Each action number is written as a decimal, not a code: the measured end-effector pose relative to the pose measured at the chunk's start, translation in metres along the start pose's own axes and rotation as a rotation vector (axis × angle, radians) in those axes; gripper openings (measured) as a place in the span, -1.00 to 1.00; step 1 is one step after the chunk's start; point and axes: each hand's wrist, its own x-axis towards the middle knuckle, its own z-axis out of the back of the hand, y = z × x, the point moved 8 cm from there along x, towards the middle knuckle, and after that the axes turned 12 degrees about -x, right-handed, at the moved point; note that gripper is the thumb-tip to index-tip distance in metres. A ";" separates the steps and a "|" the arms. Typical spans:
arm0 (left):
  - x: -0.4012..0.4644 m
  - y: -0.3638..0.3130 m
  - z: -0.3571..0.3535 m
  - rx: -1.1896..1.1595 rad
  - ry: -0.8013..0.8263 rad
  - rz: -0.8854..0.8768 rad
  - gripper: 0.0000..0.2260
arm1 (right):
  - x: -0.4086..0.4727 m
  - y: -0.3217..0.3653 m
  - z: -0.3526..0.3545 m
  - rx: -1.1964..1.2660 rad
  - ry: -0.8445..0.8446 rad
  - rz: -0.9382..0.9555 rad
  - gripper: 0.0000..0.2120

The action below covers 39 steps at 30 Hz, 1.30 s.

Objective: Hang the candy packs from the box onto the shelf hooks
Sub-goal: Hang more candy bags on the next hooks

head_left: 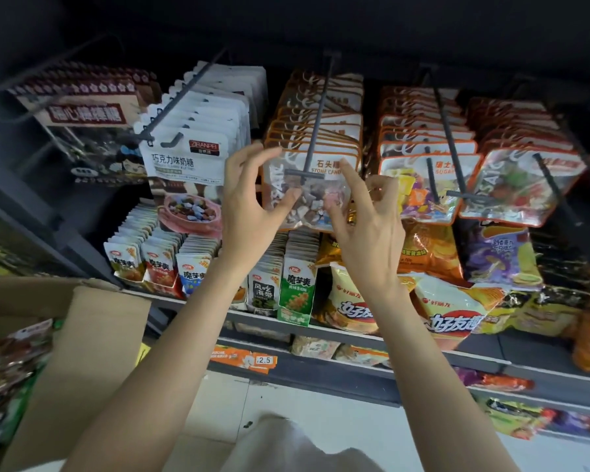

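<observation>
A dark store shelf (355, 338) fills the view, its upper part lost in shadow, so that where the hooks are fixed cannot be made out. Along it hang rows of packs: a dim brown row at far left with blurred lettering, white chocolate-candy packs (188, 158), the stone candy packs (315, 131) in the middle and two orange-edged rows (426, 144) to the right, the farthest fading into darkness. At lower left a cardboard box (92, 342) stands open, cut off by the frame edge; its contents are a smear of reddish wrappers, too blurred to read. Chip bags (453, 308) and small upright snack packets (297, 287) crowd the ledge below, partly covered by the forearms. The front stone candy pack (315, 195) hangs on the centre hook (315, 120), whose crossbar end lies over its clear window. The left hand (249, 199) is at the pack's left edge, thumb and fingers curved and spread apart, the thumb tip against the plastic; whether the fingers touch the edge is unclear. The right hand (365, 212) is at the right edge, forefinger raised against the header, the other fingers loosely bent; its grip looks slack, holding nothing firmly. A price tag (264, 360) reads 2.5.
</observation>
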 end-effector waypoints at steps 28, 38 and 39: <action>-0.249 0.037 0.262 0.287 -0.205 0.673 -0.78 | -0.189 0.210 -0.062 0.385 0.779 0.569 -0.81; -0.266 0.143 0.504 0.478 -0.062 0.703 -0.79 | -0.205 0.429 -0.129 0.484 0.812 0.645 -0.80; -0.259 0.155 0.517 0.523 -0.025 0.685 -0.78 | -0.205 0.451 -0.139 0.482 0.803 0.670 -0.80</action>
